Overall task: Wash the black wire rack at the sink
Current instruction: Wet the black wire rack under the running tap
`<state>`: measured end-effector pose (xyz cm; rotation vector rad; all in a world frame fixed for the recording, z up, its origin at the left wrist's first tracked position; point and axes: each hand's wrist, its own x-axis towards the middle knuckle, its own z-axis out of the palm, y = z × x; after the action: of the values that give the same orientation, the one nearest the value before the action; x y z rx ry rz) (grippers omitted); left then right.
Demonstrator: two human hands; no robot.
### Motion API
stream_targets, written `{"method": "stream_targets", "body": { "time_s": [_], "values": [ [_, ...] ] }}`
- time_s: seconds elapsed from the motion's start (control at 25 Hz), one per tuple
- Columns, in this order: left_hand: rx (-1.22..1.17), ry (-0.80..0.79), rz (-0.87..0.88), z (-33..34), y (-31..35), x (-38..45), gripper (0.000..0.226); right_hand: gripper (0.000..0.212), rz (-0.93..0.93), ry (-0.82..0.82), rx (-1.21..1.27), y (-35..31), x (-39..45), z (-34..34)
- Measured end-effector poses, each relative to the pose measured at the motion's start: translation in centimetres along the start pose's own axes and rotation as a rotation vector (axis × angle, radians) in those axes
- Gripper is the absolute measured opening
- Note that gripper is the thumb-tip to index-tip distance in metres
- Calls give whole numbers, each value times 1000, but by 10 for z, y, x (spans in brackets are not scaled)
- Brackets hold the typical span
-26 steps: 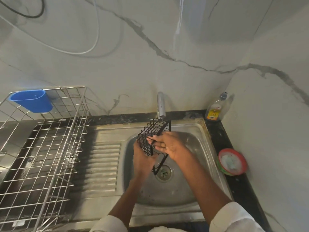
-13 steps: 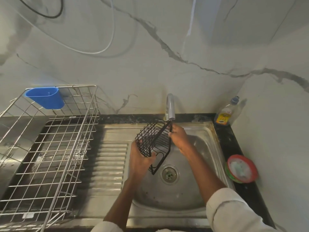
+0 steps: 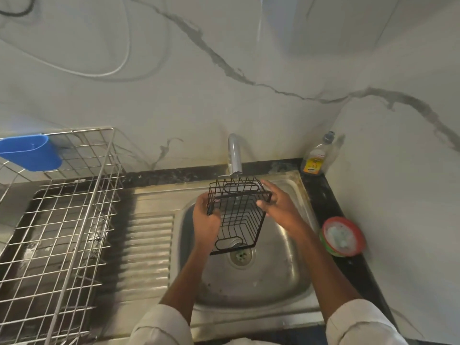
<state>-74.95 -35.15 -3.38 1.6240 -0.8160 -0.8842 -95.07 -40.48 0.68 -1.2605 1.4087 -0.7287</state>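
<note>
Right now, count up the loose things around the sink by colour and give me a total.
Black: 1, the wire rack, gripped by the left hand and the right hand
Silver: 1, the dish drainer
Blue: 1, the cup
Clear with yellow label: 1, the bottle
Red-rimmed: 1, the tub
Total: 5

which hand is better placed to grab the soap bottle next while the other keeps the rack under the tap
Right. The right hand is on the rack's right side, nearer the soap bottle in the right back corner. The left hand grips the rack's left edge and could probably hold it alone.
</note>
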Motion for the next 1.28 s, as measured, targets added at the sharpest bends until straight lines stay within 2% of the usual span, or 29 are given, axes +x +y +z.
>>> {"method": "stream_targets", "body": {
  "time_s": [0.16,0.28,0.48,0.6,0.68,0.8,0.88,0.96,1.08,1.2,1.28],
  "values": [
    [-68,16,20,-20,-7,9,38,88,20,-128,17,-17,3,23],
    [-87,-12,-2,-27,-11,17,32,91,39,-131,81,-21,7,29],
    [90,-201,-108,4,-1,40,34,98,46,57,130,-4,9,9],
    [400,-234,-15,30,11,52,15,96,24,210,94,-3,1,-11],
    [476,-247,33,45,13,58,3,98,7,271,85,-2,-3,-19],
    [440,-334,-22,60,22,63,8,97,-40,329,58,0,-8,-18],
    [442,-358,-7,57,27,61,20,94,-73,335,7,-1,-12,-17],
    [451,-353,21,43,30,49,34,90,-91,277,-51,-4,-18,-21],
    [450,-379,72,19,27,28,42,93,-28,143,-13,-8,-27,-29],
    [372,-397,80,12,35,32,62,94,-33,155,28,-6,-26,-22],
    [351,-497,79,7,46,41,79,94,-48,117,114,0,-20,-15]
  ]
}}
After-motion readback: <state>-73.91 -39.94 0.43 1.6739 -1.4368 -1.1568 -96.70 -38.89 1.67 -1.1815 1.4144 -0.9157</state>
